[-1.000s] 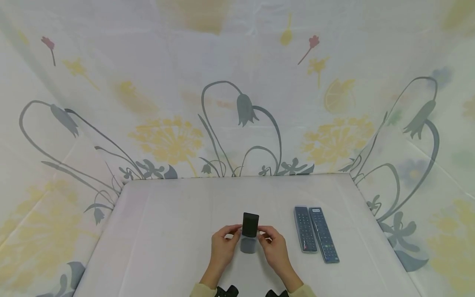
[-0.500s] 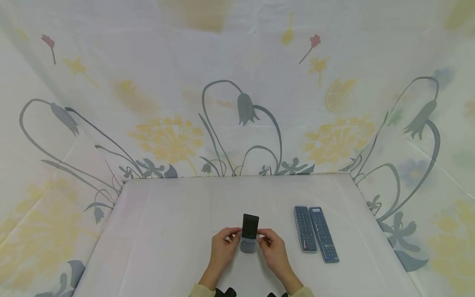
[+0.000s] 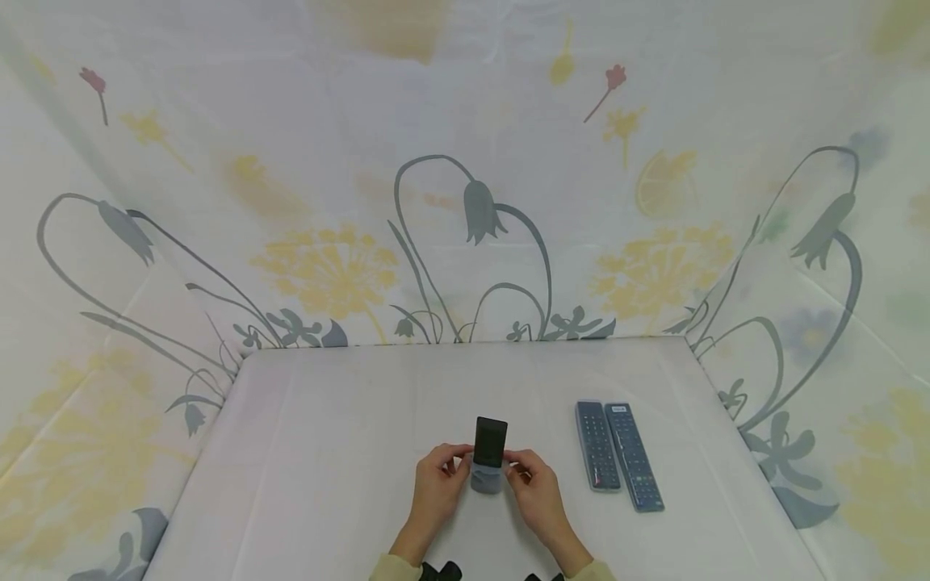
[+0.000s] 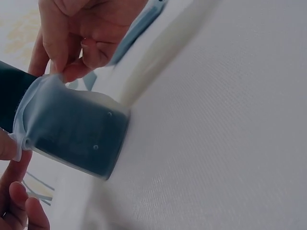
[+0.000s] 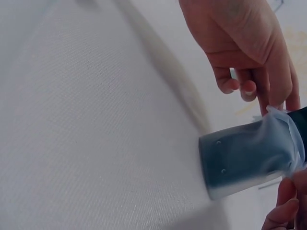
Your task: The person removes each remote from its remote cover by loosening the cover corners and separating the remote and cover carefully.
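In the head view, a dark flat rectangular device (image 3: 490, 440) stands on end, its lower part inside a translucent sleeve (image 3: 487, 479). My left hand (image 3: 437, 486) pinches the sleeve's rim on one side. Opposite it, the right hand (image 3: 534, 491) pinches the rim too. Close up in the left wrist view, the sleeve (image 4: 76, 129) is wrinkled at its mouth and smooth toward its closed end, with small round marks there. The right wrist view shows the sleeve (image 5: 249, 151) tilted, dark device (image 5: 301, 122) entering it. The device's lower end is blurred through the film.
Two remote controls in clear covers, one (image 3: 598, 446) beside the other (image 3: 634, 457), lie to the right of my hands. A white cloth-covered table (image 3: 341, 452) spreads beneath. Flower-printed curtains (image 3: 465, 242) rise at the back and both sides.
Both hands have shifted slightly toward me, and the dark device sits a little lower in the sleeve than a second ago. Over the last half second almost nothing differs. The remotes stay put.
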The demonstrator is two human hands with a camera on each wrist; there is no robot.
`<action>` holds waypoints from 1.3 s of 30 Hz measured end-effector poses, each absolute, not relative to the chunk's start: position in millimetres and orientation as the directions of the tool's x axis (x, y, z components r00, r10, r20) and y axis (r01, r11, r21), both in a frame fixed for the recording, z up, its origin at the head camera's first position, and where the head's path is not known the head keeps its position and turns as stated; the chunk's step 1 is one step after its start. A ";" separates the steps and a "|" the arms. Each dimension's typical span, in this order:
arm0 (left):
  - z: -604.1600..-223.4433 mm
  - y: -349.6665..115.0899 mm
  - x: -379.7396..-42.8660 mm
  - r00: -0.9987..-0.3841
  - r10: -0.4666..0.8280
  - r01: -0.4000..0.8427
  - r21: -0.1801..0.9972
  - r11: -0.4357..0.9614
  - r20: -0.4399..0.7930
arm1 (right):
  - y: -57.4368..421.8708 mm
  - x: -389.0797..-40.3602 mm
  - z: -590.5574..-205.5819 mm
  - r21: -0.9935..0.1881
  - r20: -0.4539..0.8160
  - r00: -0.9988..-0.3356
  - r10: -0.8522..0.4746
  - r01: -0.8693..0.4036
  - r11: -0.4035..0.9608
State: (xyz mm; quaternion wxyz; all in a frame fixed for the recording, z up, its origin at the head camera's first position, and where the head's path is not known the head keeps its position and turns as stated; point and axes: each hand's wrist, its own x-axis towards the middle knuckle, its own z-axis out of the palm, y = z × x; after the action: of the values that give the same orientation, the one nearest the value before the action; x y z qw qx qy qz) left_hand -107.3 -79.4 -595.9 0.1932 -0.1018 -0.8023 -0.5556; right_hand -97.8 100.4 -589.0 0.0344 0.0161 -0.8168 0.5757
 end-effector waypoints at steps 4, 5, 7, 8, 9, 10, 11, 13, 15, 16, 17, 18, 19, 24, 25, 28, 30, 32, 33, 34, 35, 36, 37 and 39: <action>-599.9 -80.5 -107.5 -0.887 -0.030 0.418 0.830 0.369 0.460 | 100.3 -97.0 -591.9 -0.939 0.079 -0.997 0.018 -0.068 0.337; -601.2 -80.8 -107.5 -0.884 -0.027 0.426 0.826 0.369 0.468 | 100.2 -96.7 -592.4 -0.939 0.081 -0.997 0.019 -0.070 0.338; -603.7 -81.2 -107.9 -0.878 -0.020 0.438 0.820 0.368 0.478 | 99.6 -96.5 -593.2 -0.937 0.086 -0.996 0.023 -0.073 0.341; -604.8 -81.4 -108.1 -0.875 -0.018 0.445 0.817 0.368 0.484 | 99.3 -96.3 -593.7 -0.936 0.089 -0.996 0.025 -0.076 0.342; -605.9 -81.6 -108.4 -0.873 -0.015 0.450 0.815 0.366 0.488 | 99.0 -96.2 -594.2 -0.936 0.092 -0.995 0.028 -0.077 0.344; -607.0 -81.8 -108.6 -0.870 -0.013 0.455 0.812 0.365 0.493 | 98.7 -96.3 -594.8 -0.934 0.097 -0.995 0.032 -0.080 0.348; -608.2 -81.9 -109.0 -0.866 -0.013 0.462 0.810 0.360 0.500 | 98.3 -96.3 -595.3 -0.933 0.102 -0.994 0.034 -0.084 0.350; -610.2 -82.5 -109.7 -0.860 -0.009 0.474 0.806 0.356 0.510 | 97.7 -96.4 -596.3 -0.932 0.108 -0.993 0.037 -0.088 0.352; -612.0 -83.1 -110.2 -0.856 -0.005 0.483 0.804 0.347 0.516 | 97.5 -96.6 -597.3 -0.931 0.113 -0.993 0.036 -0.093 0.354; -612.8 -83.3 -110.4 -0.855 -0.003 0.487 0.805 0.340 0.519 | 97.6 -96.8 -597.7 -0.929 0.115 -0.993 0.034 -0.096 0.356; -613.5 -83.6 -110.5 -0.855 -0.002 0.487 0.806 0.337 0.518 | 97.6 -97.1 -598.0 -0.928 0.115 -0.993 0.031 -0.096 0.360; -613.8 -83.8 -110.5 -0.855 0.000 0.489 0.806 0.333 0.518 | 97.8 -97.4 -598.3 -0.927 0.115 -0.993 0.028 -0.097 0.362; -614.3 -83.9 -110.4 -0.855 0.001 0.490 0.808 0.327 0.519 | 98.1 -97.7 -598.6 -0.927 0.115 -0.993 0.025 -0.098 0.363; -615.9 -83.4 -109.7 -0.862 -0.008 0.478 0.819 0.318 0.506 | 100.0 -98.7 -598.2 -0.929 0.100 -0.995 0.000 -0.093 0.359; -616.2 -83.1 -109.5 -0.865 -0.011 0.472 0.822 0.320 0.501 | 100.3 -98.7 -598.2 -0.930 0.096 -0.995 -0.003 -0.091 0.357; -616.8 -81.9 -108.7 -0.872 -0.020 0.456 0.828 0.326 0.488 | 101.0 -98.3 -598.7 -0.931 0.100 -0.995 -0.010 -0.097 0.353; -615.3 -80.7 -107.9 -0.871 -0.025 0.456 0.827 0.327 0.490 | 101.1 -98.0 -599.8 -0.928 0.105 -0.994 -0.011 -0.102 0.358; -610.8 -79.6 -106.5 -0.866 -0.027 0.465 0.824 0.324 0.500 | 100.8 -97.8 -600.6 -0.925 0.111 -0.994 -0.009 -0.107 0.365; -606.9 -79.2 -105.4 -0.862 -0.024 0.473 0.821 0.320 0.506 | 100.5 -97.8 -601.3 -0.921 0.116 -0.993 -0.009 -0.110 0.372; -602.5 -79.0 -104.2 -0.858 -0.021 0.481 0.817 0.317 0.513 | 100.3 -97.7 -601.6 -0.922 0.112 -0.994 -0.003 -0.105 0.372; -598.2 -79.0 -102.9 -0.855 -0.017 0.487 0.815 0.315 0.518 | 100.2 -97.5 -601.9 -0.922 0.115 -0.993 -0.001 -0.107 0.373; -593.8 -79.2 -101.7 -0.853 -0.012 0.492 0.812 0.314 0.521 | 100.1 -97.5 -602.4 -0.922 0.113 -0.994 0.002 -0.104 0.372; -589.8 -79.5 -100.4 -0.852 -0.006 0.495 0.811 0.314 0.523 | 99.9 -97.5 -602.6 -0.921 0.112 -0.994 0.004 -0.102 0.376; -583.5 -80.2 -98.3 -0.853 0.003 0.496 0.809 0.316 0.522 | 99.8 -97.4 -603.3 -0.919 0.110 -0.994 0.003 -0.101 0.381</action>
State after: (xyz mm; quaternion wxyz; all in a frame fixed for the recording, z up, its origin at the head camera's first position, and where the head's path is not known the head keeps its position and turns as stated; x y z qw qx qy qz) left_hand -98.3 -80.2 -583.5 0.2189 -0.1597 -0.7810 -0.5627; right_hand -97.4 99.8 -603.3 0.0468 0.0293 -0.8297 0.5555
